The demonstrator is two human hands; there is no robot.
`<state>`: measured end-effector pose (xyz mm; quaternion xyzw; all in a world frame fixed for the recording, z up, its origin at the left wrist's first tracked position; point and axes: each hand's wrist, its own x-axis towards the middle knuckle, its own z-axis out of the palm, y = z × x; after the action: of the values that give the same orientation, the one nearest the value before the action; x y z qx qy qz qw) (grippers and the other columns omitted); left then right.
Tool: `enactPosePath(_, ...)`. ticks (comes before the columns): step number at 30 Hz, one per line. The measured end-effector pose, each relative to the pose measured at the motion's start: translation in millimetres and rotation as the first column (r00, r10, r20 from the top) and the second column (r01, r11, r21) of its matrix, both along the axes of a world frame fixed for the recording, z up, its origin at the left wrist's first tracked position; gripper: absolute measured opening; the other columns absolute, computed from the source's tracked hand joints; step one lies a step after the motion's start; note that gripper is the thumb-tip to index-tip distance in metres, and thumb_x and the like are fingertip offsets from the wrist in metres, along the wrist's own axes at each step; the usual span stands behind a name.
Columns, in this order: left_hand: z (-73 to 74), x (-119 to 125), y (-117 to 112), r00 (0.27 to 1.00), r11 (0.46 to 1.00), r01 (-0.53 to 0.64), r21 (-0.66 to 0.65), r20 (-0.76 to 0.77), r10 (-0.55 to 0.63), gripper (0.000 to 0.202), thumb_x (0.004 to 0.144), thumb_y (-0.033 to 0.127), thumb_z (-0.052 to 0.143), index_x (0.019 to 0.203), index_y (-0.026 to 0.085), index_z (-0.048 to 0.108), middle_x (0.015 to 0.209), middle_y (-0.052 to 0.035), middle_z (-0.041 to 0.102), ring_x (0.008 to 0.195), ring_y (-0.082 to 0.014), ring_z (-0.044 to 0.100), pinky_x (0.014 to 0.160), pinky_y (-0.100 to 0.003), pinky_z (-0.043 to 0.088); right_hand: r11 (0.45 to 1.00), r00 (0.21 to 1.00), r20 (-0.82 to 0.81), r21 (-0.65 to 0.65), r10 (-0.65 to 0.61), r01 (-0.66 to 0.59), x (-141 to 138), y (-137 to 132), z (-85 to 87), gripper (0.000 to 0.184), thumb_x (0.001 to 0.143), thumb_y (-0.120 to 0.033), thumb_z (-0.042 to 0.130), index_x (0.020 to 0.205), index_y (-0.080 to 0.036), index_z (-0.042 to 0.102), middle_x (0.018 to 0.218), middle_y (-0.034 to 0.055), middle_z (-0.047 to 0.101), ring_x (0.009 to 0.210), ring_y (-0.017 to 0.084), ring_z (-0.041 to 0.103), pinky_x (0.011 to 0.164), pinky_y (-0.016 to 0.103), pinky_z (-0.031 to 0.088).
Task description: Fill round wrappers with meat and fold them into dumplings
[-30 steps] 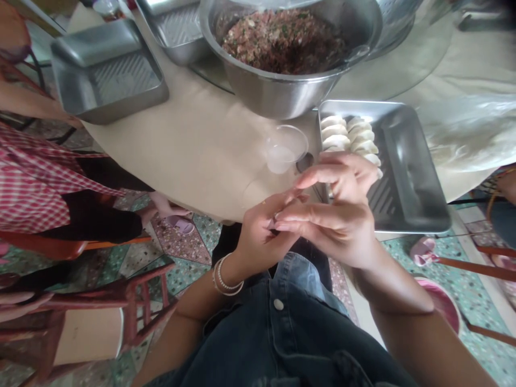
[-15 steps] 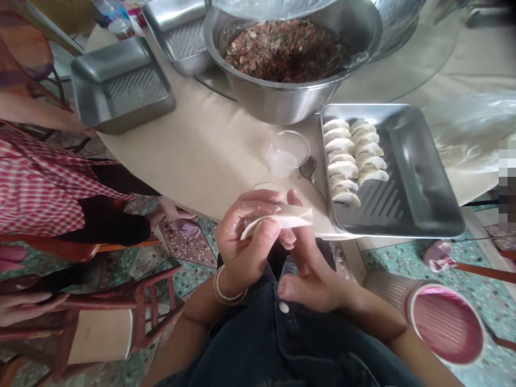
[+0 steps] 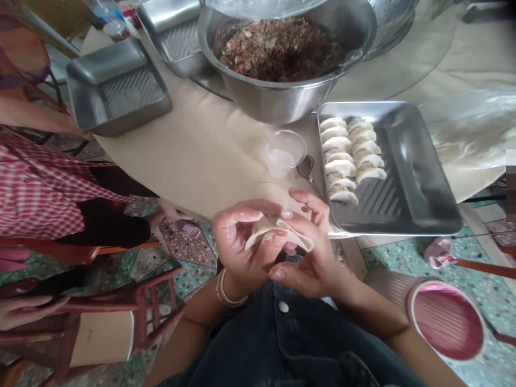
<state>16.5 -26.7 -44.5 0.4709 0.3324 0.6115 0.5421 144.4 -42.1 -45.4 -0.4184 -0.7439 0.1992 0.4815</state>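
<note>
Above my lap, by the table's near edge, a half-folded dumpling [image 3: 300,241] of pale dough lies between my hands. My left hand [image 3: 237,247] is closed around its left part, with the thumb across the front. At the top edge, the index fingertip of my right hand [image 3: 318,255] presses the dough, while its thumb sits lower, apart from the wrapper. Whatever is inside the fold is hidden. To the right, a metal tray [image 3: 419,215] has two rows of folded dumplings [image 3: 337,144]. A clear cup [image 3: 287,153] and a spoon [image 3: 306,167] are just beyond my hands.
A large steel bowl [image 3: 278,99] of minced filling [image 3: 278,48] stands at the back. Two more metal trays [image 3: 121,91] are at the left, beside another person's checked garment [image 3: 48,188]. A pink-lined bin [image 3: 447,322] and a wooden chair [image 3: 141,306] stand on the floor.
My right hand has come up and over, its index finger now on the dumpling's top edge. The dumpling has turned, its right end lower and its edge partly parted.
</note>
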Motion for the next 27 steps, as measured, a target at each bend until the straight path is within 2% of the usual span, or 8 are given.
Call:
enactPosePath(3, 7.1, 8, 4, 0.984, 0.992, 0.096, 0.082, 0.141, -0.107, 0.039, 0.089, 0.032, 0.062, 0.126, 0.034, 0.051, 0.111, 0.0010, 0.066, 0.047, -0.0021, 0.058, 0.038, -0.015, 0.050, 1.000, 1.000, -0.014, 0.012, 0.014, -0.013, 0, 0, -1.2, 0.062, 0.085, -0.055, 0.057, 0.140, -0.033, 0.037, 0.138, 0.0104, 0.038, 0.135, 0.031, 0.035, 0.109, 0.058, 0.034)
enactPosePath(6, 7.7, 10, 11, 0.955, 0.968, 0.252, 0.017, 0.160, -0.251, 0.033, 0.096, 0.039, 0.048, 0.125, 0.027, 0.058, 0.100, -0.0025, 0.071, 0.041, -0.0010, 0.054, 0.036, -0.013, 0.047, 1.000, 1.000, -0.028, -0.002, 0.015, -0.015, -1, -2, -2.5, 0.067, 0.085, -0.054, 0.057, 0.142, -0.026, 0.034, 0.136, 0.0126, 0.040, 0.135, 0.031, 0.033, 0.112, 0.059, 0.032)
enactPosePath(8, 5.6, 10, 14, 0.969, 0.981, 0.193, 0.010, 0.156, -0.193, 0.026, 0.098, 0.037, 0.046, 0.113, 0.026, 0.064, 0.090, -0.0006, 0.072, 0.042, -0.0007, 0.053, 0.039, -0.011, 0.047, 0.999, 0.999, -0.043, -0.041, 0.011, -0.013, -3, -4, -4.3, 0.078, 0.086, -0.055, 0.056, 0.148, -0.022, 0.022, 0.142, 0.0151, 0.035, 0.138, 0.031, 0.030, 0.113, 0.059, 0.032)
enactPosePath(12, 1.3, 10, 18, 0.988, 0.997, 0.031, 0.074, 0.148, -0.042, 0.017, 0.096, 0.032, 0.050, 0.094, 0.023, 0.065, 0.103, 0.0006, 0.065, 0.049, -0.0001, 0.056, 0.043, -0.014, 0.049, 0.968, 0.987, -0.098, -0.208, 0.124, -0.142, -7, -10, -9.7, 0.093, 0.085, -0.059, 0.055, 0.154, -0.021, 0.003, 0.148, 0.0176, 0.026, 0.142, 0.034, 0.026, 0.113, 0.059, 0.034)
enactPosePath(14, 0.2, 11, 18, 0.993, 0.993, 0.019, 0.117, 0.109, -0.032, 0.016, 0.096, 0.029, 0.050, 0.092, 0.021, 0.063, 0.104, -0.0002, 0.061, 0.054, -0.0019, 0.057, 0.048, -0.017, 0.052, 0.957, 0.977, -0.129, -0.213, 0.171, -0.196, -9, -11, -11.3, 0.097, 0.085, -0.058, 0.056, 0.154, -0.023, -0.003, 0.151, 0.0169, 0.024, 0.143, 0.033, 0.025, 0.115, 0.056, 0.034)
enactPosePath(17, 0.3, 12, 16, 1.000, 0.988, -0.003, 0.154, 0.005, 0.002, 0.015, 0.096, 0.028, 0.049, 0.091, 0.020, 0.062, 0.101, -0.0027, 0.059, 0.072, -0.0073, 0.060, 0.058, -0.021, 0.054, 0.973, 0.982, -0.114, -0.155, 0.153, -0.170, -8, -9, -9.9, 0.095, 0.087, -0.052, 0.055, 0.154, -0.027, -0.007, 0.154, 0.0121, 0.021, 0.144, 0.031, 0.025, 0.116, 0.052, 0.036)
enactPosePath(22, -2.7, 16, 12, 0.998, 0.988, 0.015, 0.153, -0.067, -0.005, 0.016, 0.096, 0.030, 0.048, 0.091, 0.020, 0.059, 0.099, -0.0027, 0.060, 0.075, -0.0069, 0.058, 0.063, -0.018, 0.051, 0.998, 0.998, -0.050, -0.045, -0.040, 0.038, -3, -1, -0.9, 0.066, 0.092, -0.036, 0.050, 0.152, -0.029, 0.023, 0.145, 0.0113, 0.035, 0.139, 0.027, 0.034, 0.112, 0.052, 0.038)
enactPosePath(27, -7.1, 21, 2, 0.999, 0.999, 0.033, 0.020, 0.012, -0.033, 0.030, 0.099, 0.032, 0.041, 0.129, 0.028, 0.042, 0.119, -0.0050, 0.059, 0.109, -0.0151, 0.060, 0.095, -0.033, 0.051, 0.941, 0.959, 0.028, 0.199, -0.283, 0.272, 3, 9, 5.5, 0.037, 0.087, -0.026, 0.057, 0.125, -0.027, 0.059, 0.124, 0.0077, 0.055, 0.120, 0.027, 0.051, 0.102, 0.053, 0.042)
